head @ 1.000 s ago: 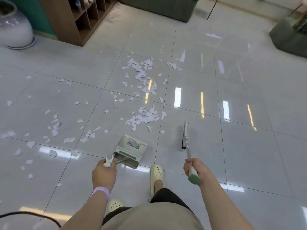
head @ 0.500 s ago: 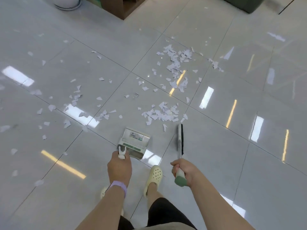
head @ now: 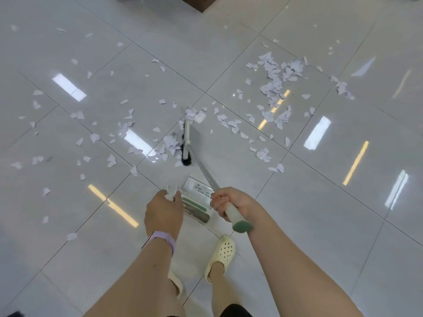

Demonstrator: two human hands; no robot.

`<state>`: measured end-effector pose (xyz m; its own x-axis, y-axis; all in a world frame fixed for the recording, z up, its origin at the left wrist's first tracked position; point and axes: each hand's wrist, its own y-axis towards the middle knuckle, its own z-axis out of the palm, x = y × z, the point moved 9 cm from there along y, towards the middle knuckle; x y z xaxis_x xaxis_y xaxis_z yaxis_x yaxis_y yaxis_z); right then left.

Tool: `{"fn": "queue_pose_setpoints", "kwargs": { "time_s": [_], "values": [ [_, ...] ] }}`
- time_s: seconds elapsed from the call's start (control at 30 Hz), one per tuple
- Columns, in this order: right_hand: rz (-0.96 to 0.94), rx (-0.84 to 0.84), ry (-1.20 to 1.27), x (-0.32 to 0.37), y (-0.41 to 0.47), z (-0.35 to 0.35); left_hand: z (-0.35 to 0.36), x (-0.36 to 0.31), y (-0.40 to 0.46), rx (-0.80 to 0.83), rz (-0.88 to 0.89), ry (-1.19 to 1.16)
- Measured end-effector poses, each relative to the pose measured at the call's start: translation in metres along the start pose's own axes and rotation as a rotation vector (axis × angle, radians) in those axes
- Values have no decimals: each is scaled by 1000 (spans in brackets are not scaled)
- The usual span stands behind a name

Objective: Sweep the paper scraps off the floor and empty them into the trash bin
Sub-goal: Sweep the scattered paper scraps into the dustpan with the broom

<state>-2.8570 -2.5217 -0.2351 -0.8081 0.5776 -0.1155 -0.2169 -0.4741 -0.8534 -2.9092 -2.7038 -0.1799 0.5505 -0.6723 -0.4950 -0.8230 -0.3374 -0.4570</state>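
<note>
White paper scraps [head: 273, 84] lie scattered over the glossy grey tiled floor [head: 297, 202], with a thick cluster at the upper right and loose pieces to the left. My right hand [head: 231, 202] grips the green-tipped handle of a broom [head: 206, 170]. The broom's black bristled head [head: 186, 145] rests on the floor among scraps, just ahead of the dustpan. My left hand [head: 163, 213] grips the white handle of the dustpan [head: 198, 197], which stands on the floor in front of my feet. No trash bin is in view.
My cream clog [head: 222, 252] stands just behind the dustpan. The corner of a wooden shelf unit [head: 206, 2] shows at the top edge. Ceiling lights reflect as bright bars on the tiles.
The broom head has swung left across the floor, pushing scraps into a pile ahead of the dustpan. My view has tilted down and turned, so the scrap cluster sits further right.
</note>
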Motion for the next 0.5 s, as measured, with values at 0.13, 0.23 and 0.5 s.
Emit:
{"fn": "queue_pose_setpoints", "kwargs": {
  "time_s": [0.13,0.23,0.5],
  "values": [
    [-7,148,93,12,-23,12,-12,2,14,-7,-15,12],
    [-61,66,27,-1,-52,-8,-10,0,16,-3,-24,24],
    [-273,-373,-147,13,-144,-125,-1,-3,0,-4,5,-3]
  ]
}}
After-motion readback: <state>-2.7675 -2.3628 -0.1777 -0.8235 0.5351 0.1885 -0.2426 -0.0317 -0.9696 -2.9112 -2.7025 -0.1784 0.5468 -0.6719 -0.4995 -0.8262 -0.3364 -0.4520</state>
